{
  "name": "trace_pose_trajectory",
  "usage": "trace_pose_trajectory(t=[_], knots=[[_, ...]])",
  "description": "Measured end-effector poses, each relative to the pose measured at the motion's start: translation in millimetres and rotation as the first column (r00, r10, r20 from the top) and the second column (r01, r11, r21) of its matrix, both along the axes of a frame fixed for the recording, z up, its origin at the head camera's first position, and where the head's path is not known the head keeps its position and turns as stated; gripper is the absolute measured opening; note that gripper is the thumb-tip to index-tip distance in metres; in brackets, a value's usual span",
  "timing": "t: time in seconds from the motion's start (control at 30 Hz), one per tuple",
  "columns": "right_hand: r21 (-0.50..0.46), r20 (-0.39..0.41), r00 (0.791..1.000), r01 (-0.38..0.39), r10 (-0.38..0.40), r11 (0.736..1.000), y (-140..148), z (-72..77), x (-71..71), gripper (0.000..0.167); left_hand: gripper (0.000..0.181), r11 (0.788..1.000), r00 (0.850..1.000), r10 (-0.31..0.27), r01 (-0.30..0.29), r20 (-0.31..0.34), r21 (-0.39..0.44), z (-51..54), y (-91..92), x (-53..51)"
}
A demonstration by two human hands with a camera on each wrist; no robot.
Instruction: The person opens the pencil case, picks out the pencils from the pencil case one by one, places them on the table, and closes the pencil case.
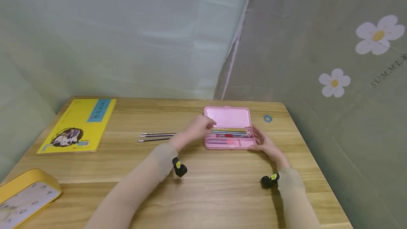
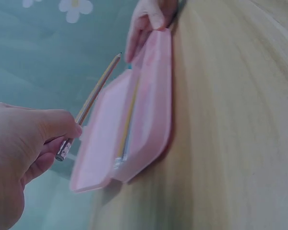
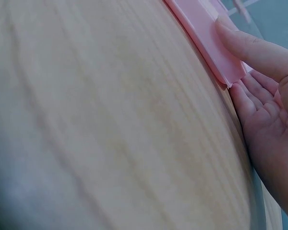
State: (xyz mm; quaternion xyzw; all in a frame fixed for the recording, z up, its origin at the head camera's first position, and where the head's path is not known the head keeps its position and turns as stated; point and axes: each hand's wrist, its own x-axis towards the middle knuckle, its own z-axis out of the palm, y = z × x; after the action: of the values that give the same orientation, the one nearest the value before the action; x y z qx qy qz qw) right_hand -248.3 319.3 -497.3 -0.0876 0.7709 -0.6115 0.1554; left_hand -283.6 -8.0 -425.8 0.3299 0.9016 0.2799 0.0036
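The pink pencil case point(image 1: 227, 117) lies on the table with its lid raised. Pencils point(image 2: 126, 125) and a few pens fill its lower tray. My left hand point(image 1: 196, 128) is above the case's left end and pinches a pencil point(image 2: 97, 89) near its flat end; the sharpened tip points away, over the case. At the opposite end, my right hand point(image 1: 267, 147) grips the case, its thumb point(image 3: 233, 36) on the wall and the other fingers around the corner. Left of the case, several pencils point(image 1: 157, 136) lie side by side, partly behind my left forearm.
A yellow book point(image 1: 71, 119) lies at the table's back left. The yellow clock point(image 1: 35, 193) stands at the front left edge. A small blue ring point(image 1: 267, 118) is right of the case. Curtains point(image 1: 152, 38) hang behind the wooden table point(image 1: 222, 186).
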Motion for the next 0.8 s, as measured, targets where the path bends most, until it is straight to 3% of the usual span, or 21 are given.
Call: trace_pose_trajectory(t=[0.37, 0.57, 0.8], knots=[[-0.052, -0.020, 1.000, -0.011, 0.009, 0.999, 2.0, -2.5, -0.2, 0.100, 0.025, 0.996, 0.998, -0.010, 0.014, -0.058, 0.084, 14.7, -28.5, 10.0], [-0.052, -0.023, 1.000, -0.014, 0.013, 0.999, 2.9, -2.4, -0.2, 0.099, 0.024, 0.987, 0.994, 0.043, -0.027, -0.099, 0.157, 23.4, -47.6, 20.5], [-0.037, -0.037, 0.999, -0.019, 0.018, 0.999, 1.4, -2.0, -0.9, 0.098, 0.023, 0.972, 0.980, 0.103, -0.063, -0.169, 0.226, 22.5, -86.6, 19.9]])
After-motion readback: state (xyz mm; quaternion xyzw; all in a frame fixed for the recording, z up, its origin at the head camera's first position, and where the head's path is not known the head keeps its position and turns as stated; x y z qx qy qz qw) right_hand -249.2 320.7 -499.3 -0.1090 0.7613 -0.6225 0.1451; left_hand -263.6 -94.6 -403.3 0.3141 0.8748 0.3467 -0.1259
